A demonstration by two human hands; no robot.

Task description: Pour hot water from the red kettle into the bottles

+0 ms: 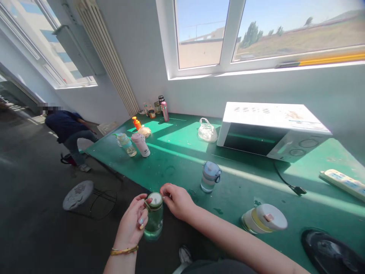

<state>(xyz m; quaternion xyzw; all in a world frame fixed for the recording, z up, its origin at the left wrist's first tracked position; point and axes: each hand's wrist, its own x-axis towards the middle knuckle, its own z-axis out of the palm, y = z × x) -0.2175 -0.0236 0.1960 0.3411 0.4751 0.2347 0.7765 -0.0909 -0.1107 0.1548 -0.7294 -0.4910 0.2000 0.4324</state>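
Observation:
My left hand (134,220) is wrapped round a green translucent water bottle (154,222) held upright just off the near edge of the green table (182,156). My right hand (176,198) is closed beside the bottle's pale lid (155,198), fingertips pinching at the lid's rim. A gold bangle sits on my left wrist. A clear blue-lidded bottle (210,176) stands on the table just beyond my right hand.
A white microwave (270,129) stands at the right with its black plug (298,189) lying loose. Also there: a power strip (343,183), a white-lidded container (264,219), a plastic bag (207,130), several bottles at the back left, a stool (78,194), and a crouching person (70,133).

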